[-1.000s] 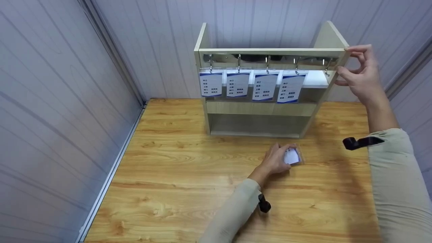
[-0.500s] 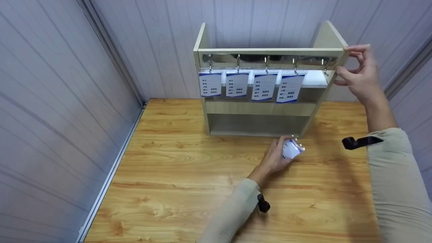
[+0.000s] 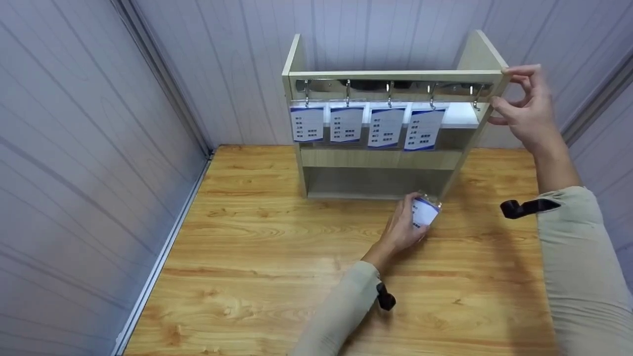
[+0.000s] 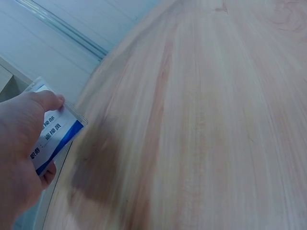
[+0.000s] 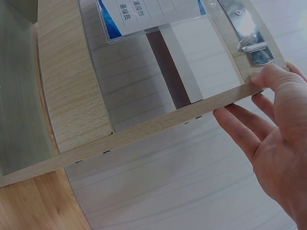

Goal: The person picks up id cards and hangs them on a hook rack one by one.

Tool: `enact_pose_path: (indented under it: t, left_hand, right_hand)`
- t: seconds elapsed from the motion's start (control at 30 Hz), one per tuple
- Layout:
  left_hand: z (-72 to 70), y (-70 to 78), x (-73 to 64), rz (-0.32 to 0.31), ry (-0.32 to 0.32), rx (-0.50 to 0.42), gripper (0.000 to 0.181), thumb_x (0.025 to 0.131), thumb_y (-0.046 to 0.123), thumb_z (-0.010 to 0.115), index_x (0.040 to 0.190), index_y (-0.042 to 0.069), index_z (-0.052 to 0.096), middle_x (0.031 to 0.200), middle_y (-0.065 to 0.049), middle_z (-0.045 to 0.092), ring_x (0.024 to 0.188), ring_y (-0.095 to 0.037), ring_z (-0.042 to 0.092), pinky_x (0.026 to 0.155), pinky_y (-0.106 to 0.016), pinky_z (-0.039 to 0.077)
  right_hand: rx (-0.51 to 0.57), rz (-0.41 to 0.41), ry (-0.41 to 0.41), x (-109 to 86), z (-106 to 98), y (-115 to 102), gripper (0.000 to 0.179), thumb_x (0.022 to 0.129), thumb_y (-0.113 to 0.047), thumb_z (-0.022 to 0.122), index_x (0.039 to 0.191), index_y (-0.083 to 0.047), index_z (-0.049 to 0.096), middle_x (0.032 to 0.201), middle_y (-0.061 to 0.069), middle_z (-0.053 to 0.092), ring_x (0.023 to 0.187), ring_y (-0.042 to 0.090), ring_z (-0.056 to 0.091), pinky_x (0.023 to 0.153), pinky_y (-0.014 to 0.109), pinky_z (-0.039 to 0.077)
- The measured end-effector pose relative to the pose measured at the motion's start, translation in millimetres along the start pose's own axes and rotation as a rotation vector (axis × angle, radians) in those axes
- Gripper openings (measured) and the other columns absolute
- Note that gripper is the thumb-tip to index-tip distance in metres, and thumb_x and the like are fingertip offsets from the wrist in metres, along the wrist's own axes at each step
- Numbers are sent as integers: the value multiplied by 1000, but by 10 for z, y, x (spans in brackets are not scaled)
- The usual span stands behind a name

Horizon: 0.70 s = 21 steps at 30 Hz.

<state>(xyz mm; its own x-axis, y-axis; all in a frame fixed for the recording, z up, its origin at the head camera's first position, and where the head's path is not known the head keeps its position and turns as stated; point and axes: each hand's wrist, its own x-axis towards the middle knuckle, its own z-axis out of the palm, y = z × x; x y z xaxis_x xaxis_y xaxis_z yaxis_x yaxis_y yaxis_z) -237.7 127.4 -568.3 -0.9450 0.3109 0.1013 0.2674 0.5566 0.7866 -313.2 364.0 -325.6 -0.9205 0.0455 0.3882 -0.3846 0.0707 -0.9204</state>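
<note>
My left hand point(image 3: 401, 231) pinches a name badge point(image 3: 425, 211) in a clear plastic holder, tilted up above the table in front of the rack. In the left wrist view the thumb lies across the printed face of this badge point(image 4: 60, 136), and fingertips show under its far edge. My right hand point(image 3: 535, 112) grips the upper right side panel of the pale wooden rack point(image 3: 381, 158). The right wrist view has the thumb on the panel's front edge, close to a metal hook point(image 5: 254, 47), with the fingers against its outer side.
Along the rack's top runs a metal strip point(image 3: 366, 86) with several hooks. Several hanging badges point(image 3: 425, 129) fill all but the rightmost hook point(image 3: 476, 98). The rack stands on a wood-grain table point(image 3: 257, 247), with panelled walls point(image 3: 237, 74) behind and at the sides.
My left hand has raised the badge off the table and tilted it up, shifting it slightly toward the rack. The right hand keeps its grip on the rack.
</note>
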Motion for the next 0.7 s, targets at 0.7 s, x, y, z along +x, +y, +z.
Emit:
enact_pose_path:
  t: [0.7]
  left_hand:
    - [-302,352,210,335,222,-34,78,98,17,88,159,11,39,155,-17,59,133,-27,68,111,-23,56]
  right_hand:
    - [62,-15,4,2,23,-4,53,100,16,67,141,-15,58,141,5,53,91,13,82,67,28,68]
